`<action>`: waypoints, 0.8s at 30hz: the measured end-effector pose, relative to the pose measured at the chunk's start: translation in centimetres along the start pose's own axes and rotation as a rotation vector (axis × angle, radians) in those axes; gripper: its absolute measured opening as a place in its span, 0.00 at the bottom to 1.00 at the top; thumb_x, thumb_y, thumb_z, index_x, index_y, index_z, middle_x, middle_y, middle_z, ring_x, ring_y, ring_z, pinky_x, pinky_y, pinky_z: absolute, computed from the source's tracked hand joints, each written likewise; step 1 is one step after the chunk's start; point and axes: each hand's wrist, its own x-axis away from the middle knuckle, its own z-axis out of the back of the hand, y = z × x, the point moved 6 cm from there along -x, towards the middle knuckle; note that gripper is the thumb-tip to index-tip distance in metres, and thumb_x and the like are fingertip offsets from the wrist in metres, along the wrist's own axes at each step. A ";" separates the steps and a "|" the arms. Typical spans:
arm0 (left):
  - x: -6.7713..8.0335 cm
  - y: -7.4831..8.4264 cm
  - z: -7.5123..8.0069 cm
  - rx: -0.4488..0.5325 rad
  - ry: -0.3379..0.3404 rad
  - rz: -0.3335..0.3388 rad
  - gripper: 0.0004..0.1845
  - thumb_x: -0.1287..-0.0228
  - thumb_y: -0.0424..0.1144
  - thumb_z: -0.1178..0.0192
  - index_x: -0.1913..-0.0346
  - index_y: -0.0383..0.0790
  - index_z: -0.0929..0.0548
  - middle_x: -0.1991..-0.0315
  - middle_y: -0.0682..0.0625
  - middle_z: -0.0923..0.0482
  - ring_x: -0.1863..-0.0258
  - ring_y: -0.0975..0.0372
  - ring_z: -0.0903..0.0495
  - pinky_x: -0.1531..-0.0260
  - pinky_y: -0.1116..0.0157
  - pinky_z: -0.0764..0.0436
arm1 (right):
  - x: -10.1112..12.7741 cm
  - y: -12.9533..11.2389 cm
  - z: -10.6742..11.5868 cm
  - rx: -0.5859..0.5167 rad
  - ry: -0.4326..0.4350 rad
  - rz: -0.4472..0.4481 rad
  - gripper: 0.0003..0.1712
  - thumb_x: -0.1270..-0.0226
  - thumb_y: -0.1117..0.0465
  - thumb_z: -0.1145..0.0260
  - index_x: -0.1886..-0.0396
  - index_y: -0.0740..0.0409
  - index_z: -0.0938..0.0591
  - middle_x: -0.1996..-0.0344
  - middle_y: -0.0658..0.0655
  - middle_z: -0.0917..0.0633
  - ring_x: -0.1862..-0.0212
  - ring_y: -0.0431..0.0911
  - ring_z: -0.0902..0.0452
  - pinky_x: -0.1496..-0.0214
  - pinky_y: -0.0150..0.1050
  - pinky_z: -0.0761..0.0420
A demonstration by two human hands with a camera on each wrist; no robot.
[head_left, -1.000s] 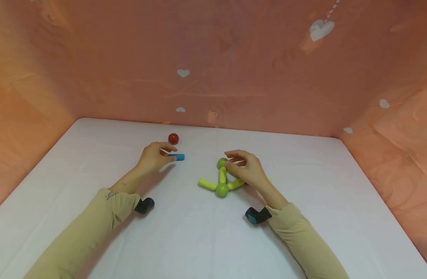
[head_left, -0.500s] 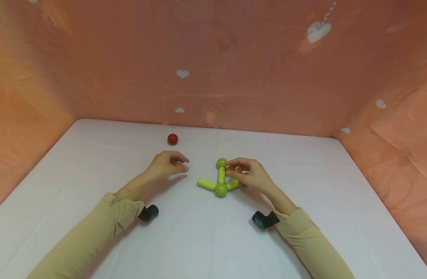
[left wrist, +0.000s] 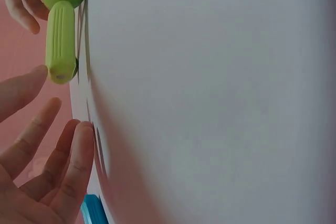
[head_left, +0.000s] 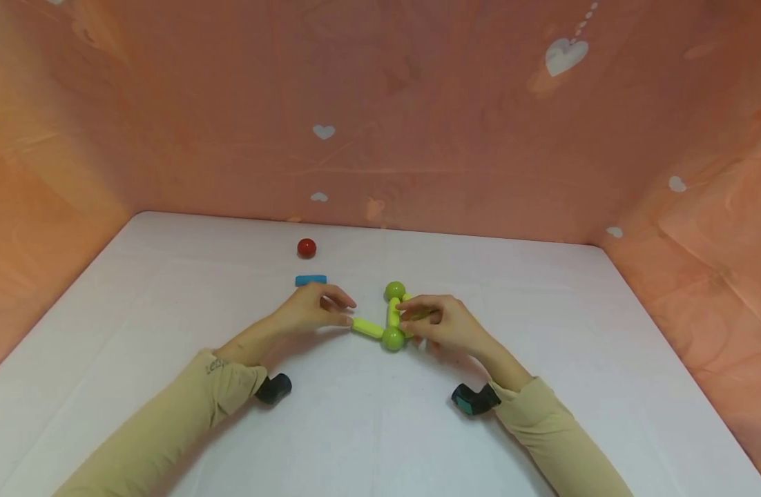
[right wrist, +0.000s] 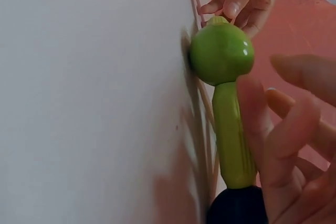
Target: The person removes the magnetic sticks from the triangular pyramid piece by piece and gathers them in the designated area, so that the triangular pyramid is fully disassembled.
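A toy frame of lime-green sticks and green balls stands on the table. Its near ball (head_left: 393, 339) joins a left stick (head_left: 368, 328), a middle stick (head_left: 393, 313) and a right one (right wrist: 231, 135); the far ball (head_left: 396, 290) caps the middle stick. My left hand (head_left: 312, 309) is at the left stick's free end, thumb tip right at it, fingers spread. My right hand (head_left: 449, 323) hovers over the right stick, thumb close by the near ball and fingers apart. A dark ball (right wrist: 239, 205) at that stick's other end is hidden under my hand in the head view.
A blue stick (head_left: 311, 280) lies just behind my left hand. Farther back rests a red ball (head_left: 306, 248). The white tabletop (head_left: 331, 428) ends at an orange-pink cloth backdrop (head_left: 380, 124) with white hearts.
My left hand has left the blue stick and moved right and nearer to the lime stick's end. My right hand has slid down from the far ball toward the near ball.
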 end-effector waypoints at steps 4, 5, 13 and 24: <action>0.0 0.2 -0.4 0.008 -0.020 -0.011 0.17 0.43 0.35 0.33 0.50 0.35 0.18 0.57 0.44 0.17 0.58 0.56 0.22 0.62 0.66 0.22 | 0.2 0.1 -0.5 0.019 -0.041 -0.018 0.22 0.42 0.58 0.29 0.47 0.58 0.18 0.62 0.58 0.14 0.82 0.42 0.24 0.85 0.31 0.32; 0.0 0.2 -0.5 0.011 -0.024 -0.017 0.17 0.43 0.35 0.33 0.49 0.35 0.18 0.58 0.44 0.17 0.58 0.56 0.21 0.63 0.67 0.22 | 0.3 0.0 -0.6 0.028 -0.052 -0.016 0.22 0.42 0.57 0.28 0.47 0.58 0.18 0.61 0.58 0.14 0.82 0.42 0.24 0.84 0.30 0.31; 0.0 0.5 -1.3 0.015 -0.070 -0.035 0.14 0.43 0.33 0.34 0.53 0.37 0.15 0.58 0.45 0.17 0.61 0.58 0.24 0.66 0.68 0.25 | 0.4 -0.5 -1.3 0.071 -0.076 0.016 0.24 0.44 0.56 0.26 0.47 0.56 0.17 0.55 0.57 0.15 0.81 0.44 0.21 0.79 0.30 0.27; 0.0 0.5 -1.5 0.029 -0.048 0.019 0.12 0.42 0.32 0.35 0.54 0.37 0.15 0.55 0.46 0.18 0.62 0.60 0.23 0.65 0.70 0.23 | 0.0 -0.5 -1.5 0.074 -0.035 0.003 0.22 0.43 0.57 0.27 0.48 0.55 0.16 0.64 0.55 0.14 0.81 0.43 0.22 0.80 0.29 0.30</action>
